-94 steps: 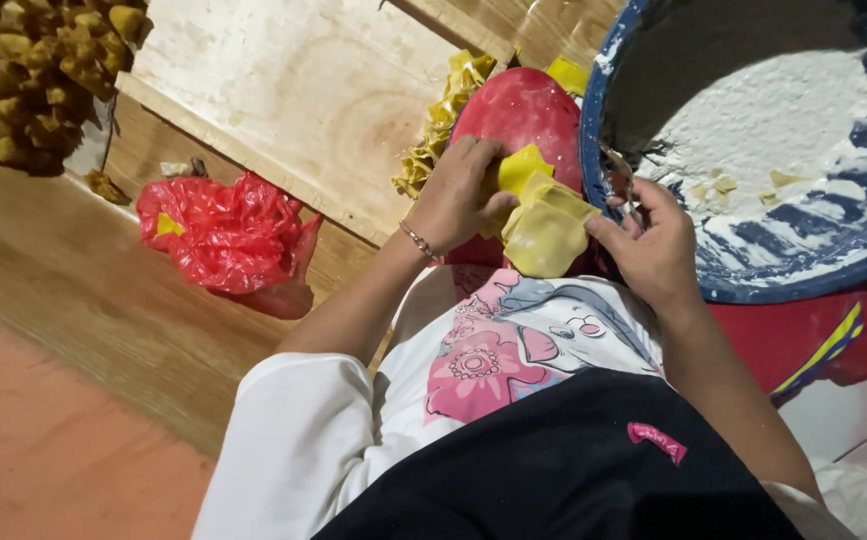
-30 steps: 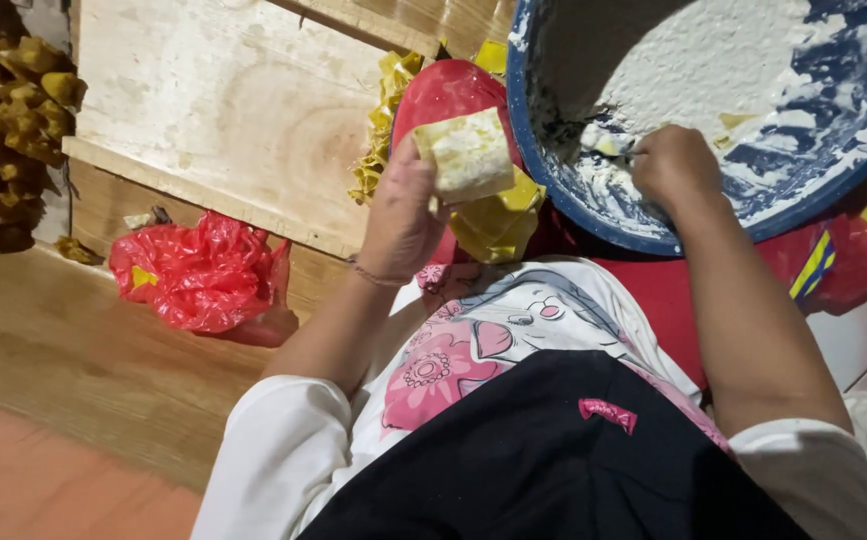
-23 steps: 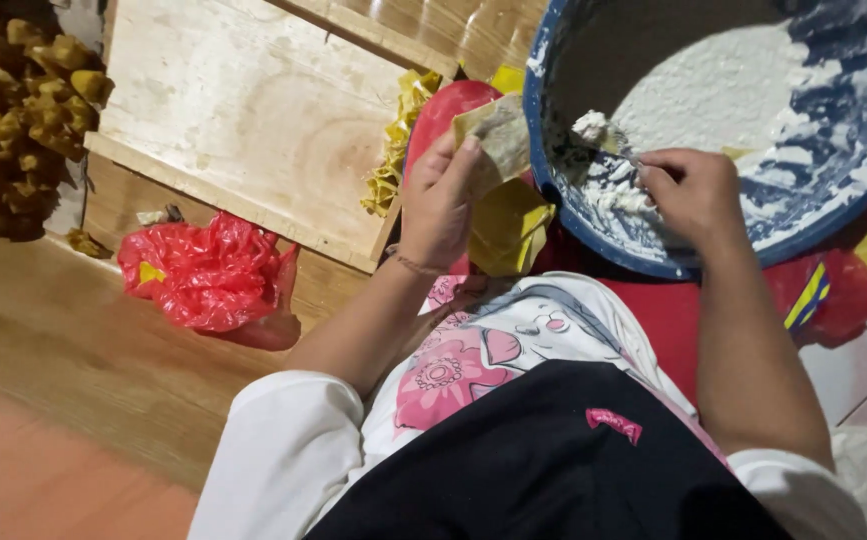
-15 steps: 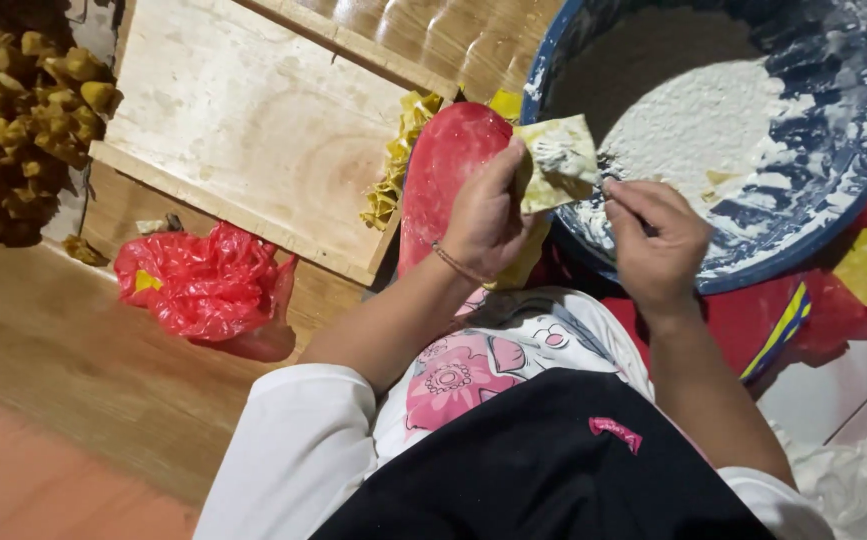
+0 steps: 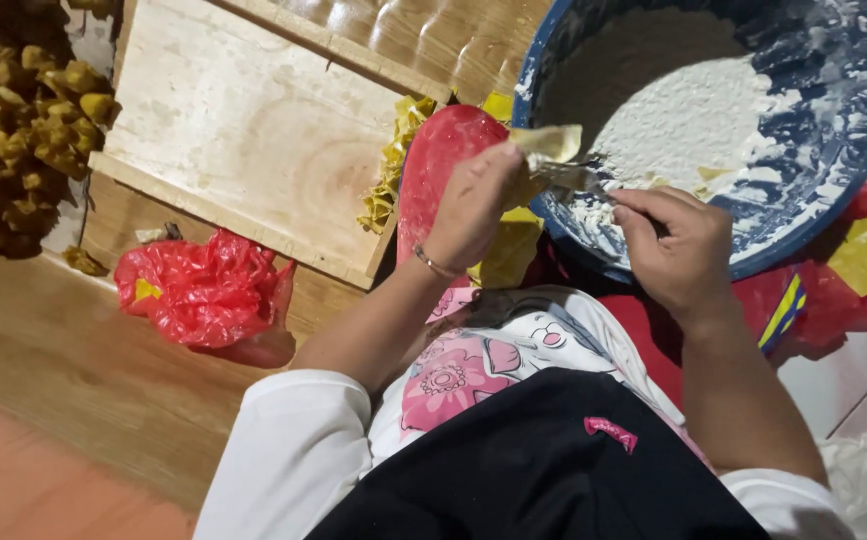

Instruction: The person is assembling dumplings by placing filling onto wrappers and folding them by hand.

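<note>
Yellow wrapper (image 5: pixel 549 142) in left hand (image 5: pixel 475 205)

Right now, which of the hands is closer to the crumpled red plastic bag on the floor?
Left. The left hand is up right of the red plastic bag; the right hand is farther off, at the blue basin.

The basin (image 5: pixel 858 165) is blue, smeared with white paste (image 5: pixel 673 110); the wrapper (image 5: pixel 551 143) is pale yellow; the crumpled bag (image 5: pixel 203 290) is red.

Basin (image 5: pixel 858 170) right of board (image 5: pixel 243 140), bag (image 5: pixel 203 290) below.
</note>
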